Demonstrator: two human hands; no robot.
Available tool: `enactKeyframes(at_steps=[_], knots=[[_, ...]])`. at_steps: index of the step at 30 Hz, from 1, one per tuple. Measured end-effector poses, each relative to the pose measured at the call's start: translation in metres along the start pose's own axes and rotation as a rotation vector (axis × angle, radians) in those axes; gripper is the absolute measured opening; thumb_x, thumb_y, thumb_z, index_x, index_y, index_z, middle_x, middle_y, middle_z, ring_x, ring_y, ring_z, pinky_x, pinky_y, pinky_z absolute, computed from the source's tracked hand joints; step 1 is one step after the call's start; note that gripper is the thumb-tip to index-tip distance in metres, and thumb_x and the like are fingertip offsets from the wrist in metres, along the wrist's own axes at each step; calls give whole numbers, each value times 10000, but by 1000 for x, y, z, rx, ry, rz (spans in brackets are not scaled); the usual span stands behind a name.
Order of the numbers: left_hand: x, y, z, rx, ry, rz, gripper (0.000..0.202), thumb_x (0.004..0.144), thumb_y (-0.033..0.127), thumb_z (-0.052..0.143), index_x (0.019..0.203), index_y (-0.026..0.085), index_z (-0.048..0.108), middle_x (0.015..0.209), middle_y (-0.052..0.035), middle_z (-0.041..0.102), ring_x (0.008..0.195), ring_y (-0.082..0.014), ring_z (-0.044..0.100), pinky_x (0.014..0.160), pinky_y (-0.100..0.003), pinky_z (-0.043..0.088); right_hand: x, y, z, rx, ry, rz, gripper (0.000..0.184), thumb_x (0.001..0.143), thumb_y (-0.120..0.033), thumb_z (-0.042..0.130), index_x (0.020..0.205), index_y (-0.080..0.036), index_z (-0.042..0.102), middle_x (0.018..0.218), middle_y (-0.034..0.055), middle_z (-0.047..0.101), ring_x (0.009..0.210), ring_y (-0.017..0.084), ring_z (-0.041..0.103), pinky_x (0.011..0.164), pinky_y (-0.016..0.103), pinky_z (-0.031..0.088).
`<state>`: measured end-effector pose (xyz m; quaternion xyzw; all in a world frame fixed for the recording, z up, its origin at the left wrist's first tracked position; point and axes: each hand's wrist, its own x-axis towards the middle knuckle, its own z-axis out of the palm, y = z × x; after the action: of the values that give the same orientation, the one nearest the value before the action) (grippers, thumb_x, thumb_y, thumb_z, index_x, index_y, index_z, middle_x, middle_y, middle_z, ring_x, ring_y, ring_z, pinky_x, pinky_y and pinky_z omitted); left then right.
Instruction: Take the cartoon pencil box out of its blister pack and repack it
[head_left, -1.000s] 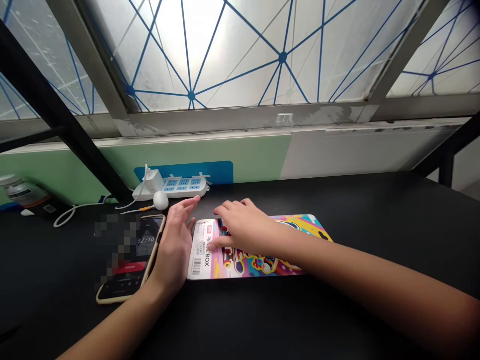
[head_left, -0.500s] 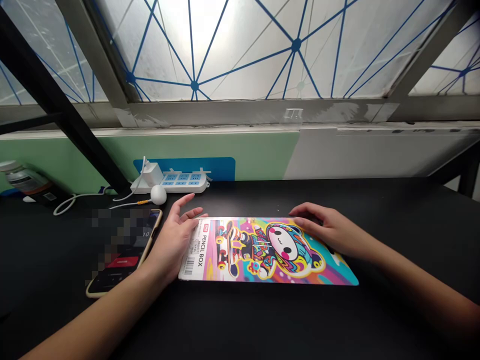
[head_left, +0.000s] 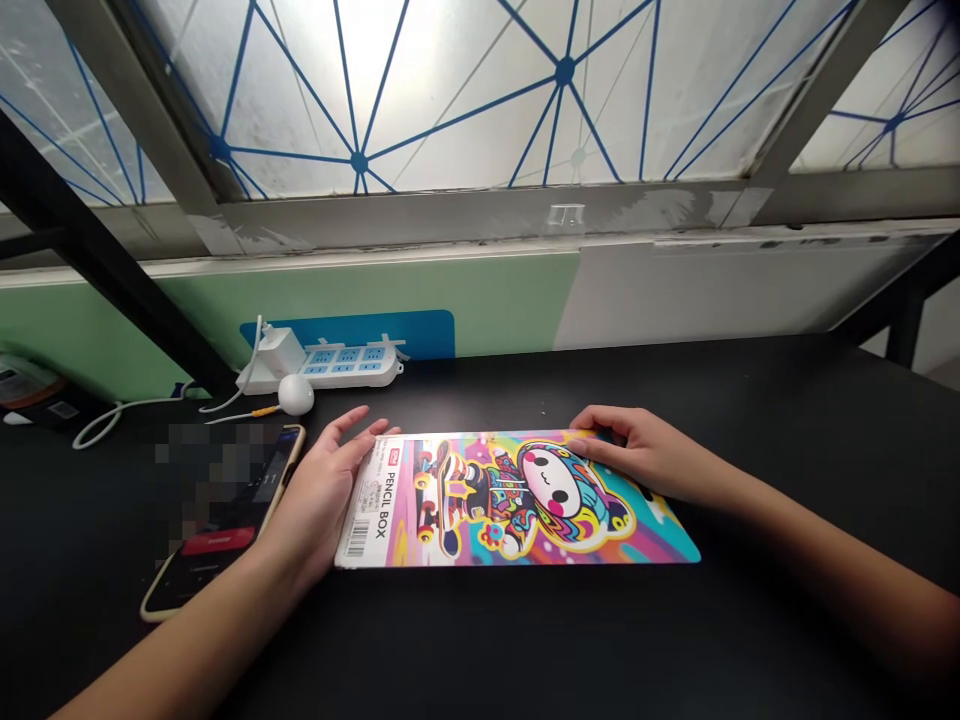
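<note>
Main risk is a slip: the left hand [head_left: 319, 495] sits along the label end of the pencil box [head_left: 480, 550] with its fingers loosely spread, not clamped, so any sideways push could skid or swing the thing. The right hand [head_left: 637, 448] has its thumb over the far long edge, toward the other end; can't tell if it's pinching that edge or just resting there. If the grip is that light, a lift could tip the near side down. Second risk: the phone [head_left: 206, 545] lies just left of the left hand and forearm, so a leftward move may knock it. The box is on the counter [head_left: 540, 655], mid-frame, between the hands, long side across; can't tell if it's fully flat. Looks glossy, thin, rounded right corner: pink, teal and yellow print, hooded cartoon figure [head_left: 555, 490] turned sideways, skateboard [head_left: 448, 500], white PENCIL BOX strip with barcode [head_left: 358, 538].
</note>
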<state>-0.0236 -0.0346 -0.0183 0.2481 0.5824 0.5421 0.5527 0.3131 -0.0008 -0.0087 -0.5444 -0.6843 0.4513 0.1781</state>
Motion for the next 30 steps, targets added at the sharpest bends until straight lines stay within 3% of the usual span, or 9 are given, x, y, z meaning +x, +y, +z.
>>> enactKeyframes(at_steps=[3,8,14,19,25,30], knots=[[1,-1,-1,-37,-9,-5,366,914,100,630,1255,227,587,1288,-139,704,814,-207,787,643,-319,660,-1,-2,0,9,-9,21,444,805,-652,713,953,-236,675,970,60,795,897,293,755,695,356,595],[-1,-1,-1,-74,-24,12,445,831,-3,547,1226,196,590,1308,-145,696,949,-227,783,699,-300,655,0,0,0,-31,9,-5,421,840,-643,683,941,-234,676,929,54,786,868,282,748,668,342,573],[-5,1,1,-13,-28,34,467,898,26,581,1303,253,530,1321,-132,670,725,-181,774,548,-288,634,1,5,-2,-72,27,-36,312,843,-538,716,926,-238,685,888,32,775,816,256,737,638,315,548],[-5,0,1,1,-13,53,517,914,41,623,1345,295,492,1310,-123,671,672,-176,763,525,-306,637,0,4,-1,-85,44,-43,342,837,-555,719,938,-230,684,917,48,784,842,268,742,654,325,557],[-4,1,1,-33,-35,39,351,951,71,609,1255,232,540,1336,-125,685,781,-197,784,593,-313,656,2,8,0,-115,102,-92,426,808,-637,717,900,-225,668,866,59,770,774,256,720,603,321,535],[-6,3,2,-29,-83,-11,148,974,151,615,1118,181,626,1148,-136,757,754,-216,782,581,-305,643,1,11,-2,-155,199,-184,434,781,-645,742,879,-230,663,816,40,735,711,221,663,571,305,500]])
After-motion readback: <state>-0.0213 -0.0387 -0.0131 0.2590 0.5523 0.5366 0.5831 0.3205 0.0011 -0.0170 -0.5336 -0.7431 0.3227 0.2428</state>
